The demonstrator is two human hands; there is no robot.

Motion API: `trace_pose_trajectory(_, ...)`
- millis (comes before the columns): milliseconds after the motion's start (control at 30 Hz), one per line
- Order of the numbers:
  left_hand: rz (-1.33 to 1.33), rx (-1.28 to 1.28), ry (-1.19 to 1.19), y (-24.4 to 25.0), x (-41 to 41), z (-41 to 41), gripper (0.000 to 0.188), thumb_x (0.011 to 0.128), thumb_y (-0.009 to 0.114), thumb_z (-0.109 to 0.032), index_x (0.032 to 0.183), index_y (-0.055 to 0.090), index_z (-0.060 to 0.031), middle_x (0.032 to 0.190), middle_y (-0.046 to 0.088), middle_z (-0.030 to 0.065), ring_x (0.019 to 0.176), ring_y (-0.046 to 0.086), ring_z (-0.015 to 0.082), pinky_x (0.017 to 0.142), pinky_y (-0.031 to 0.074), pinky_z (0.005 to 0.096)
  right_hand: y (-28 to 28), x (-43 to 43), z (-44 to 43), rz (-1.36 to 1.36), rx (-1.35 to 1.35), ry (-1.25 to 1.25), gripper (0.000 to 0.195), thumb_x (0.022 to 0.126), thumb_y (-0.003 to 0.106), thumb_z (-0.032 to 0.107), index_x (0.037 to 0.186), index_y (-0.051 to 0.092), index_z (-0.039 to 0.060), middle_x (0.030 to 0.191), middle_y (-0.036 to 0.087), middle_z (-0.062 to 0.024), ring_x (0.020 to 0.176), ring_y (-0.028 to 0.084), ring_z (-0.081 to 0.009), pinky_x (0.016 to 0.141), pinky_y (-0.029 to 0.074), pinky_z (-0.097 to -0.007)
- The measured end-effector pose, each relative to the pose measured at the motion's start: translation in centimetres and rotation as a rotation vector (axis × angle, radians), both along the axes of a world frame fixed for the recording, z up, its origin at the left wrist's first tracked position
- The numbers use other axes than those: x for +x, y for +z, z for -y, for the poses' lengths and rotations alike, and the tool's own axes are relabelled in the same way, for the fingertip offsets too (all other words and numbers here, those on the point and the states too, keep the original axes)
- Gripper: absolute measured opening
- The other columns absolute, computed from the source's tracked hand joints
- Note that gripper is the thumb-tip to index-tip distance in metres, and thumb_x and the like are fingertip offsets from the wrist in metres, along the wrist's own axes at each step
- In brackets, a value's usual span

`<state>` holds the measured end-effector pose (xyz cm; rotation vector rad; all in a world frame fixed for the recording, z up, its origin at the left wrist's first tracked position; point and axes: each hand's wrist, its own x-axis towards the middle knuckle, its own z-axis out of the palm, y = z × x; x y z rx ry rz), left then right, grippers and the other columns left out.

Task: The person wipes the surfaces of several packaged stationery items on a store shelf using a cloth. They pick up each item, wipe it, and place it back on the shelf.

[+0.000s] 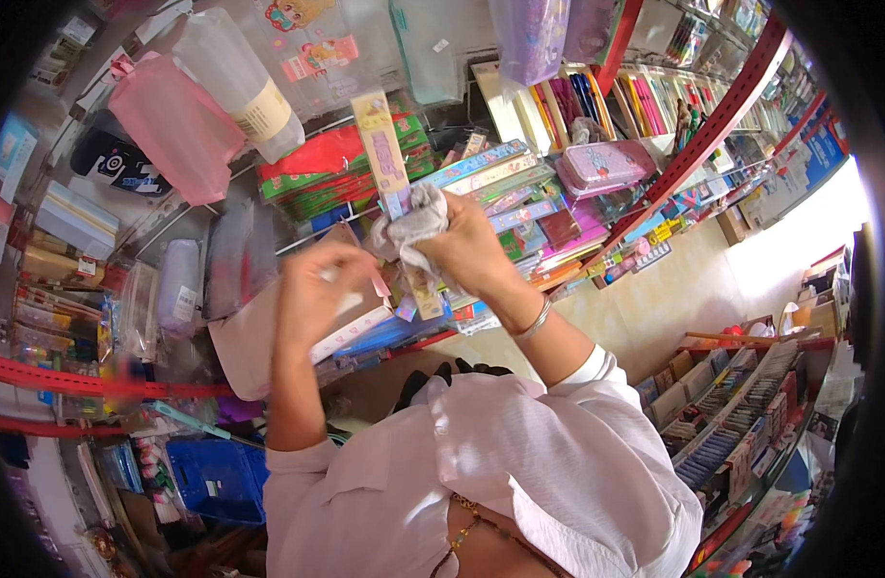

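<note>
My right hand [471, 242] grips a crumpled greyish-white cloth [420, 220], which is wrapped around a long narrow box [382, 148] with cartoon print. The box slants upright, its top above the cloth and its lower end below it; the cloth and fingers hide its middle. My left hand [319, 278], somewhat blurred, hovers just left of the box with bent fingers and nothing visible in them. Below it is an open pale carton [258, 325] with a printed edge. More long printed pencil boxes [478, 165] lie right behind the cloth.
Red and green packets [326, 166] are stacked behind my hands. A pink tin case [607, 165] sits to the right, near a slanting red shelf post [691, 137]. Pouches [175, 130] hang at upper left. A blue plastic basket [214, 477] stands at lower left.
</note>
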<state>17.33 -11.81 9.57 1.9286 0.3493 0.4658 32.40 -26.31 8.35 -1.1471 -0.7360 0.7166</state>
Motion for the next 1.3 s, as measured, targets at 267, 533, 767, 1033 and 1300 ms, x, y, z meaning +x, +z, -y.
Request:
trace_pose_trajectory(267, 0.198, -0.2, 0.043, 4.4, 5.2, -1.4, 0.019, 0.093, 0.065, -0.018, 0.1, 0.068, 0.0003, 0.085, 0.067, 0.0004, 0.068, 0.05, 0.0022, 0.062, 0.04, 0.0193, 2.1, 0.5, -1.0, 0.022, -0.07, 0.199, 0.018, 0.078, 0.068, 0.0, 0.096, 0.067, -0.0014, 0.086, 0.068, -0.0053, 0.076, 0.063, -0.0104, 0.067, 0.052, -0.026)
trace_pose_trajectory(533, 0.4, -0.308, 0.154, 4.0, 5.8, -4.7, 0.019, 0.094, 0.064, -0.019, 0.088, 0.067, -0.0019, 0.082, 0.07, 0.0077, 0.055, 0.043, 0.0012, 0.046, 0.027, 0.0161, -0.8, 0.8, 1.9, 0.186, -0.22, 0.245, 0.021, 0.075, 0.07, 0.003, 0.095, 0.068, -0.0001, 0.085, 0.068, -0.0031, 0.078, 0.061, -0.0093, 0.072, 0.051, -0.0269)
trace_pose_trajectory(767, 0.432, -0.398, 0.24, 3.3, 5.8, -5.7, 0.017, 0.094, 0.064, -0.019, 0.09, 0.065, -0.0022, 0.082, 0.069, 0.0087, 0.053, 0.042, 0.0014, 0.045, 0.027, 0.0165, -2.7, 0.4, 4.4, -0.004, -0.3, 0.262, 0.027, 0.074, 0.072, -0.003, 0.101, 0.069, -0.0001, 0.091, 0.069, -0.0015, 0.082, 0.061, -0.0083, 0.076, 0.051, -0.0255)
trace_pose_trajectory(1033, 0.52, -0.331, 0.322, 4.2, 5.0, -8.0, 0.016, 0.094, 0.063, -0.016, 0.084, 0.061, -0.0035, 0.071, 0.059, 0.0011, 0.05, 0.042, 0.0034, 0.043, 0.026, 0.0193, -2.8, 0.1, 5.1, -0.118, -0.179, 0.087, 0.032, 0.076, 0.061, -0.009, 0.106, 0.066, 0.0013, 0.093, 0.067, -0.002, 0.08, 0.061, -0.009, 0.072, 0.051, -0.0252)
trace_pose_trajectory(1300, 0.673, -0.368, 0.51, 4.9, 2.1, -7.3, 0.017, 0.095, 0.06, -0.015, 0.086, 0.059, -0.0007, 0.075, 0.064, 0.0082, 0.049, 0.044, 0.0058, 0.041, 0.027, 0.02, -2.6, -0.4, 3.7, -0.088, -0.006, 0.276, 0.04, 0.083, 0.056, -0.006, 0.122, 0.056, 0.0038, 0.105, 0.061, -0.0038, 0.096, 0.058, -0.0128, 0.083, 0.048, -0.0287)
